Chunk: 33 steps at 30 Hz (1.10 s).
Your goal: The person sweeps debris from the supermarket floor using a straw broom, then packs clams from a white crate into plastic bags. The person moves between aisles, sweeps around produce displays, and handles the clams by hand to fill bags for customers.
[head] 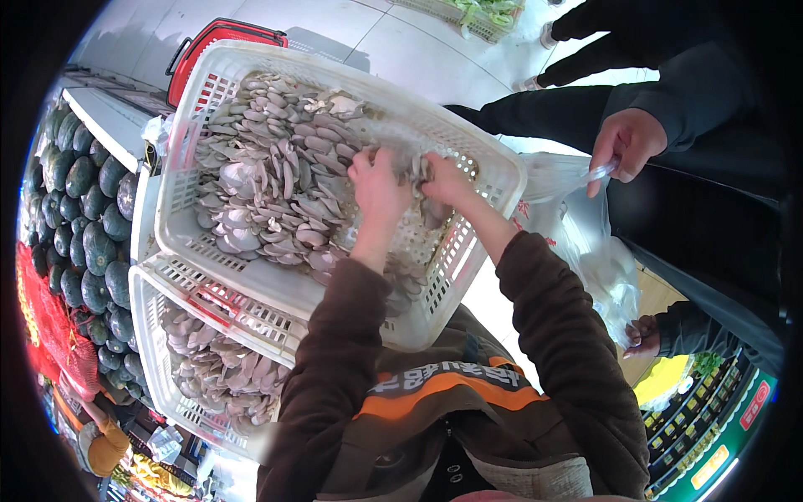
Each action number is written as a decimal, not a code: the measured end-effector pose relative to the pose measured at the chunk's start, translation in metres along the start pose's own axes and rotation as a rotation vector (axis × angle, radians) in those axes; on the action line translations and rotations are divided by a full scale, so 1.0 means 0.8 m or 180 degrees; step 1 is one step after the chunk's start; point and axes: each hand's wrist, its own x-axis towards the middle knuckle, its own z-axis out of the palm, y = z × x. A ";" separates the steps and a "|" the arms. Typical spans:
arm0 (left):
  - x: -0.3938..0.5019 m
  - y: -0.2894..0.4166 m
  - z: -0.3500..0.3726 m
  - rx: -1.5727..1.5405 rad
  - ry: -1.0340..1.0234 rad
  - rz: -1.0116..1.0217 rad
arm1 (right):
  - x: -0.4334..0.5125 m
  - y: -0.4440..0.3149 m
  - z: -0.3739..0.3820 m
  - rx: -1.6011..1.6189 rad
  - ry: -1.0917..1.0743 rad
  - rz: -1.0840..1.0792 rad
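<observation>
A white plastic crate (263,276) holds many grey oyster mushrooms (282,169), heaped on its left side and thinner over the perforated floor at right. My left hand (379,191) reaches into the crate with curled fingers against mushrooms; whether it grips any is hidden. Facing it, my right hand (450,182) pinches a small clump of oyster mushrooms (416,168), blurred, between the two hands. More mushrooms (401,282) lie below my hands, partly behind the left sleeve.
A second crate (147,339) of mushrooms stands below at left. A red shopping basket (219,31) is behind. Dark green squashes (97,248) are piled at left. At right a person's hand (633,141) holds a clear plastic bag (564,188); another hand (643,339) touches the bag lower down.
</observation>
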 end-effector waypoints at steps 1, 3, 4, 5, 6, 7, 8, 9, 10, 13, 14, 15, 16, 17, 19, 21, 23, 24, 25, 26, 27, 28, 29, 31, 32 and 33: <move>-0.009 0.004 -0.008 -0.0144 0.0066 -0.0067 | -0.005 0.002 0.004 0.0282 -0.0177 -0.0063; -0.032 0.014 -0.030 -0.0298 0.0270 -0.0117 | -0.019 -0.001 0.007 0.1108 -0.0595 -0.0423; -0.041 0.019 -0.045 -0.0358 0.0377 -0.0032 | -0.034 -0.005 0.007 0.1436 -0.0681 -0.0585; -0.049 0.025 -0.062 -0.0472 0.0451 0.0009 | -0.051 -0.009 0.003 0.1726 -0.0750 -0.0646; -0.058 0.034 -0.080 -0.0390 0.0609 0.0255 | -0.075 -0.015 -0.001 0.1580 -0.0247 -0.1052; -0.067 0.046 -0.096 -0.0394 0.0718 0.0462 | -0.102 -0.020 -0.010 0.1263 0.0199 -0.1071; -0.078 0.059 -0.112 -0.0516 0.0800 0.0591 | -0.125 -0.023 -0.025 0.1350 0.0445 -0.1533; -0.091 0.076 -0.126 -0.0663 0.0839 0.0675 | -0.155 -0.022 -0.042 0.1314 0.0652 -0.1780; -0.100 0.096 -0.135 -0.0745 0.0925 0.0967 | -0.189 -0.017 -0.064 0.1484 0.0828 -0.1760; -0.109 0.167 -0.144 -0.1713 0.1276 0.1779 | -0.266 -0.002 -0.129 0.1335 0.2100 -0.2264; -0.108 0.195 -0.136 -0.1929 0.1266 0.2097 | -0.284 0.012 -0.150 0.0986 0.2566 -0.2310; -0.104 0.223 -0.122 -0.2129 0.1299 0.2396 | -0.302 0.028 -0.167 0.0999 0.2875 -0.2308; -0.103 0.246 -0.108 -0.2012 0.1140 0.2640 | -0.307 0.043 -0.174 0.1274 0.3297 -0.2329; -0.101 0.266 -0.088 -0.1886 0.1014 0.2810 | -0.314 0.066 -0.183 0.1073 0.3683 -0.1933; -0.086 0.316 -0.029 -0.2665 0.0929 0.3047 | -0.309 0.109 -0.181 0.2138 0.3837 -0.1507; -0.086 0.331 0.007 -0.2578 0.0405 0.3051 | -0.301 0.155 -0.172 0.2360 0.3348 -0.0747; -0.093 0.326 0.030 -0.1850 0.0319 0.3041 | -0.295 0.189 -0.151 0.2227 0.2701 -0.0216; -0.098 0.323 0.037 -0.1746 0.0082 0.2712 | -0.288 0.200 -0.145 0.1605 0.2595 -0.0166; -0.103 0.316 0.041 -0.1422 -0.0408 0.2333 | -0.282 0.210 -0.139 0.1246 0.2573 -0.0233; -0.107 0.308 0.044 -0.1215 -0.0486 0.2262 | -0.283 0.218 -0.135 0.1170 0.2444 -0.0289; -0.110 0.300 0.046 -0.1059 -0.0540 0.2183 | -0.283 0.225 -0.131 0.1158 0.2320 -0.0212; -0.114 0.292 0.049 -0.0787 -0.0553 0.2022 | -0.281 0.226 -0.122 0.0968 0.2166 -0.0153; -0.116 0.287 0.052 -0.0492 -0.0872 0.1790 | -0.280 0.228 -0.118 0.0747 0.2111 -0.0175; -0.121 0.280 0.059 -0.0140 -0.1207 0.1532 | -0.278 0.228 -0.110 0.0422 0.2200 -0.0255; -0.122 0.282 0.063 0.0128 -0.1299 0.1405 | -0.276 0.228 -0.109 0.0322 0.2357 -0.0341; -0.125 0.284 0.065 0.0222 -0.1173 0.1494 | -0.276 0.227 -0.107 0.0199 0.2469 -0.0456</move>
